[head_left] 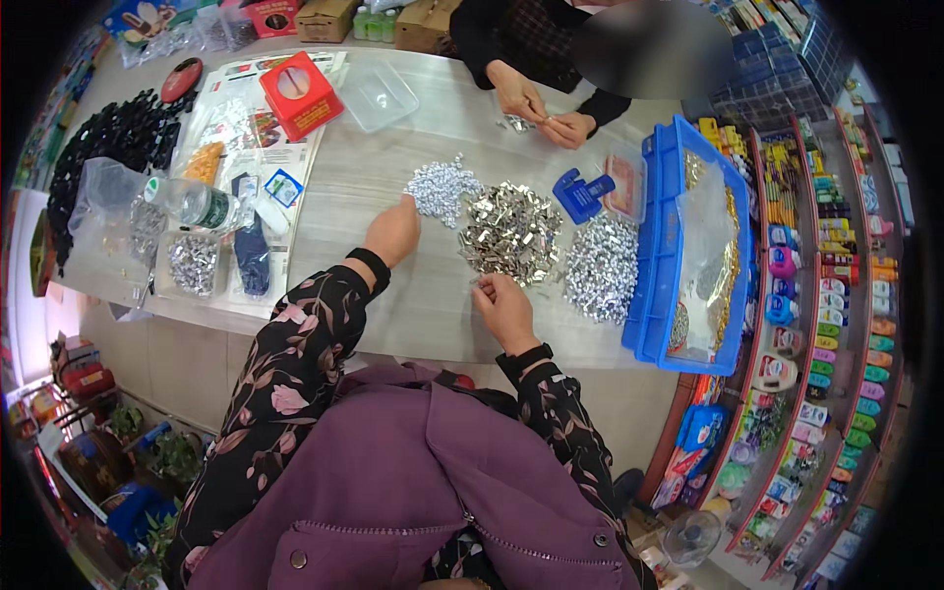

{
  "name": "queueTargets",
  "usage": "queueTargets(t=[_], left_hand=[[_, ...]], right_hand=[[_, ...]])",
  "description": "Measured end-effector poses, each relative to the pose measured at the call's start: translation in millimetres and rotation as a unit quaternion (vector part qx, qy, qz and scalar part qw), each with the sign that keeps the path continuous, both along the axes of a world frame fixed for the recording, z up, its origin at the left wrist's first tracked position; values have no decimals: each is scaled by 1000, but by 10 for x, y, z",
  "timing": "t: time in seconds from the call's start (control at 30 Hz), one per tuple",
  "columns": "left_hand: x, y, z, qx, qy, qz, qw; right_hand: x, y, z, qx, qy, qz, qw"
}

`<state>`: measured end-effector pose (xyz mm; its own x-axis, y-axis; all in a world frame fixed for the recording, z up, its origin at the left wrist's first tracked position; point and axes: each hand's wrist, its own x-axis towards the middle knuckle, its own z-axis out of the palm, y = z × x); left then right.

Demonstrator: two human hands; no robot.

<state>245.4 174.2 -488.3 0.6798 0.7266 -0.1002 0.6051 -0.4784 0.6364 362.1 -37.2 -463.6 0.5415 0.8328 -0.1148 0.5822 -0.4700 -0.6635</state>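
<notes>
Purple cloth lay across our lap, closest to us, below the pale table. Our left hand reached to the near edge of a heap of small silvery beads, fingers curled down onto it; whether they pinched any we could not tell. Our right hand rested just beside the pile of flat metal clips, fingertips drawn narrow, seemingly on a small piece. Across the table another person's hands worked over similar bits, and a blue crate stood at the right.
</notes>
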Motion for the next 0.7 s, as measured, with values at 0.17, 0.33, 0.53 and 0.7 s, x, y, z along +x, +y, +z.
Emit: queueTargets(t=[0.17, 0.33, 0.53, 0.7], left_hand=[[-171, 189, -185, -108, -44, -1, 993], [-328, 90, 303, -511, -202, 122, 827], [-625, -80, 792, -562, -299, 173, 751], [-801, -213, 949, -595, -309, 124, 731]], right_hand=[[-15, 20, -8, 0, -36, 12, 999], [53, -48, -33, -12, -34, 13, 999], [69, -28, 1, -12, -75, 64, 995], [159, -41, -23, -21, -79, 97, 992]])
